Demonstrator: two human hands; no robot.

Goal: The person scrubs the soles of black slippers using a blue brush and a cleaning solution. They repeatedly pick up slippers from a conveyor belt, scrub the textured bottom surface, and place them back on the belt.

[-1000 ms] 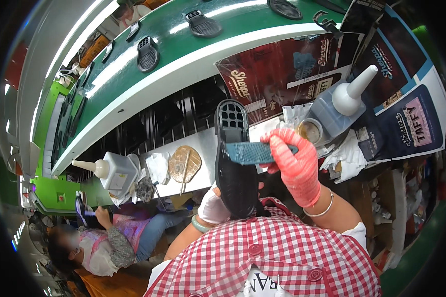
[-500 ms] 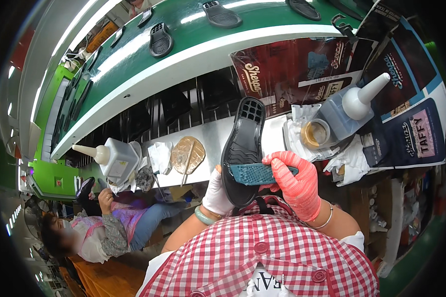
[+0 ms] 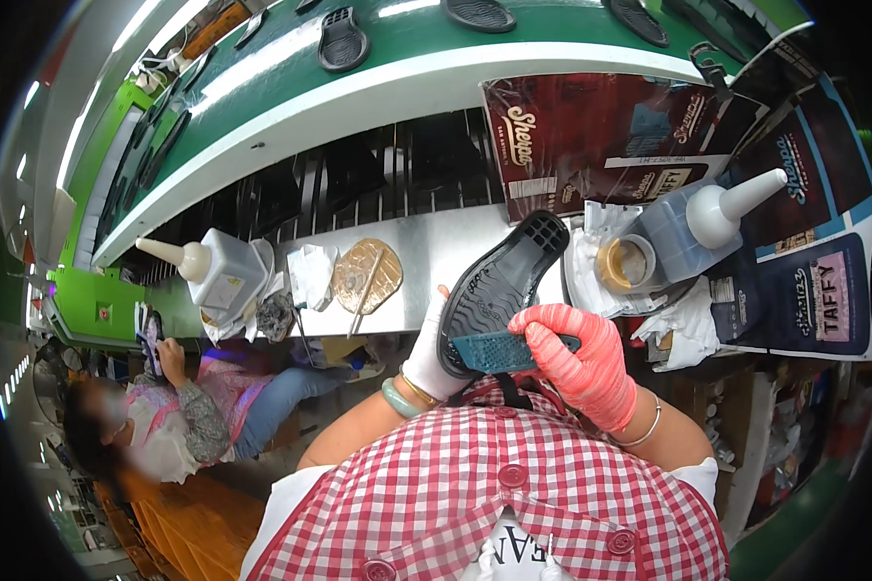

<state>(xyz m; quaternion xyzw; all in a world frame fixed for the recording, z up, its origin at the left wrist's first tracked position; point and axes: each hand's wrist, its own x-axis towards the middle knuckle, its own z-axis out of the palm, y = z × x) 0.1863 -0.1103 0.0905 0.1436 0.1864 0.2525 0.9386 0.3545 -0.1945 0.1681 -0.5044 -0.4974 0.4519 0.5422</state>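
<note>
In front of my chest, a black shoe sole (image 3: 502, 283) is tilted, its far end leaning to the right. My left hand (image 3: 428, 356), in a white glove, grips it by the near left edge, with some fingers hidden behind it. A flat teal brush (image 3: 494, 353) with a speckled face lies across the sole's near end. Closed around its right end is my right hand (image 3: 587, 360) in a pink-red knit glove. Whether the bristles touch the sole is hard to tell.
A green conveyor belt (image 3: 407, 46) carrying several soles runs behind a metal ledge (image 3: 426, 254). Squeeze bottles stand left (image 3: 225, 281) and right (image 3: 693, 228). A round amber lid (image 3: 383, 266) with a stick lies between. A seated person (image 3: 199, 407) works at left.
The sole's far end has swung to the right and its near end is lower. The brush has shifted slightly down along it. The whole view has turned a little.
</note>
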